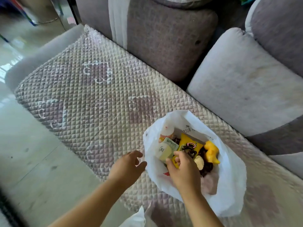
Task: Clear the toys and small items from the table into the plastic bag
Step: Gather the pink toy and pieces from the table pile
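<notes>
Lower right of frame: right hand (182, 169) curls loosely inside the plastic bag (229, 185), grasp unclear, while half-open, empty left hand (129, 164) steadies its rim.

Hands in view: two, one left hand (129, 163) and one right hand (182, 169). Plastic bags: one white plastic bag (229, 185), standing open. Countable contents in the bag's mouth: one yellow snack packet (190, 143), one yellow toy duck (211, 151), one pale carton (164, 150), one cream round item (199, 162). The dark pieces beneath cannot be counted. Quilted covers: one quilted cover (91, 95). Sofa cushions: two grey cushions, the first (164, 43), the second (246, 82).
</notes>
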The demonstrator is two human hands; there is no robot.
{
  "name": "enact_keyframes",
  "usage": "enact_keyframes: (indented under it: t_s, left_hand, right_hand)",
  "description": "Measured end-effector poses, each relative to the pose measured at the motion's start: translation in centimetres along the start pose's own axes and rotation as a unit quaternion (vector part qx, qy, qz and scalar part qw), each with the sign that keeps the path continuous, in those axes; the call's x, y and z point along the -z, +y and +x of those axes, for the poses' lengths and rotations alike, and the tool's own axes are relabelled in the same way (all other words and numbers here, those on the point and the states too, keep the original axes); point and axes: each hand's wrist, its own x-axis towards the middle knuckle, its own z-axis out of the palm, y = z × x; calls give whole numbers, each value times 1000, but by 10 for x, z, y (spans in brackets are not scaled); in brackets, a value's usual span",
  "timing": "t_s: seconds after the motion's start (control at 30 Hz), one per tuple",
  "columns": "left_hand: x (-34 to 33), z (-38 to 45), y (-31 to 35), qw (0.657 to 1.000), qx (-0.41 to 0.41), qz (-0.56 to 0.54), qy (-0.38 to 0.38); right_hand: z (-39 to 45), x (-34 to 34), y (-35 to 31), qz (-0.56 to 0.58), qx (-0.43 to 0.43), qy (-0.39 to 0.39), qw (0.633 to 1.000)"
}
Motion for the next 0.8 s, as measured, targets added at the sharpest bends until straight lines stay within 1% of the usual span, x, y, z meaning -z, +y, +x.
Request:
enact_keyframes:
  t_s: [0.07, 0.13, 0.27, 0.43, 0.57, 0.7, 0.8]
  left_hand:
    - [22, -26, -23, 1000, 9, -12, 17]
    - [42, -52, -44, 999, 18, -26, 33]
    - [90, -120, -103, 994, 48, -52, 79]
    - [136, -215, -185, 983, 97, -75, 138]
    - [158, -299, -261, 972, 132, -92, 171]
    - [167, -381, -335, 944, 194, -160, 213]
    - [166, -437, -387, 919, 242, -199, 237]
  right_hand:
    - [-20, -4, -31, 3, 33, -24, 999]
    - [-42, -7, -61, 6, 75, -32, 997]
    - [-99, -22, -130, -1, 163, -76, 984]
    - [-178, -49, -205, -35, 227, -120, 966]
    - [-246, -77, -253, -65, 275, -155, 947]
    - [-314, -116, -294, -103, 342, -185, 915]
    - [-356, -149, -324, -102, 379, -208, 896]
